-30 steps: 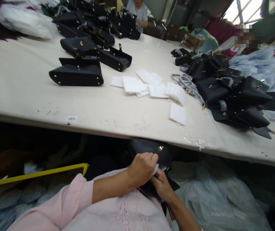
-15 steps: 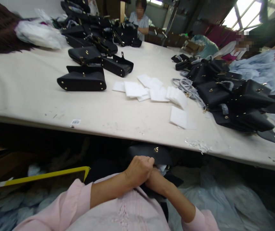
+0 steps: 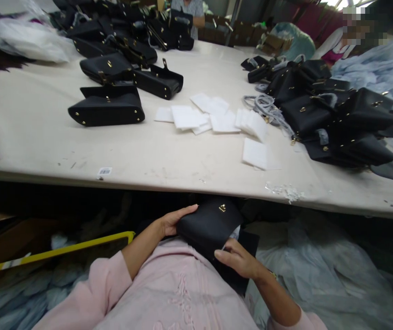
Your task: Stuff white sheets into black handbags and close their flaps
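Black handbag (image 3: 210, 227) with gold clasp (image 3: 222, 208) sits below the near table edge, right in front of the wearer's pink top (image 3: 169, 284), tilted. Left hand (image 3: 174, 222): partly open, thumb stretched along the bag's left side, touching; other fingers mostly hidden, so can't tell how firm the grip is. Right hand (image 3: 239, 259): half curled at the bag's right side, thumb out over the front, fingers at the opening beside whitish wrap (image 3: 235, 233). Fingertips hidden; can't tell if they have hold of it.

Surface: off-white covered table (image 3: 148, 151). Loose white square sheets (image 3: 186, 118) mid-table, barcode label (image 3: 105, 171) near the front edge, white scraps (image 3: 286, 191) further right. Black bags left (image 3: 107, 107) and black bags right (image 3: 306, 112), grey-wrapped straps (image 3: 265, 106) beside the right group.

Room: yellow bar (image 3: 62, 247) low left, translucent plastic (image 3: 320, 266) under the table right. One co-worker (image 3: 198, 20) at the far end, another (image 3: 334, 46) right, behind pale blue plastic (image 3: 368, 64).
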`<state>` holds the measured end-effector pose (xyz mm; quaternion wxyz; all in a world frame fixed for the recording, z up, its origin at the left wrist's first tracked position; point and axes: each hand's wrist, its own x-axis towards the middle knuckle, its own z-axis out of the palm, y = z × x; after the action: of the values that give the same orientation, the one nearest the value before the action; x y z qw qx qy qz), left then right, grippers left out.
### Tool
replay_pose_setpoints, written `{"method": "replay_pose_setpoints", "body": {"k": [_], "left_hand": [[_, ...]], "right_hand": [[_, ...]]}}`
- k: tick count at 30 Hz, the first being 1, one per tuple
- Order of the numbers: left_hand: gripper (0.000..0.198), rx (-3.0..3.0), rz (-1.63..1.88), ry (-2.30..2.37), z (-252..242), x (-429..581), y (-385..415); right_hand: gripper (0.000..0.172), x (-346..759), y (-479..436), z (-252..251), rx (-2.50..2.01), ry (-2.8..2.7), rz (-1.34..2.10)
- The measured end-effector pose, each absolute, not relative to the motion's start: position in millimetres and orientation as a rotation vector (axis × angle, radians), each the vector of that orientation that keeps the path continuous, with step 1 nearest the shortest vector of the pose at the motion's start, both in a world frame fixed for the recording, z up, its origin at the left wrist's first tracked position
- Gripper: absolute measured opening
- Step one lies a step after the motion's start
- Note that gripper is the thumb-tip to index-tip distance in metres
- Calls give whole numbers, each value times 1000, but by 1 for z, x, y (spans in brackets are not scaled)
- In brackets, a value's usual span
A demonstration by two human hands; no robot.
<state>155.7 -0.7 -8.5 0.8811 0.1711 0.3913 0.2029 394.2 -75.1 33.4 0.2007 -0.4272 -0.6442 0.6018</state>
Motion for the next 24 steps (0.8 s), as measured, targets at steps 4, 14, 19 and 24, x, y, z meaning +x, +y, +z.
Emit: {"method": "replay_pose_setpoints", "body": {"k": [4,14,19,24], "left_hand": [[53,367,355,694,0,159,6],[53,280,414,763,-10,156,2],[42,204,361,879,-12,162,-1],[44,212,351,951,-5,169,-6]], "right_hand": [[34,396,-80,22,-1162,-1132,1937],[46,375,-95,27,-1017,-616,1722],[40,376,-103,29,-1103,-1099,1617],[46,390,-91,36,-1148,-1664,1644]]}}
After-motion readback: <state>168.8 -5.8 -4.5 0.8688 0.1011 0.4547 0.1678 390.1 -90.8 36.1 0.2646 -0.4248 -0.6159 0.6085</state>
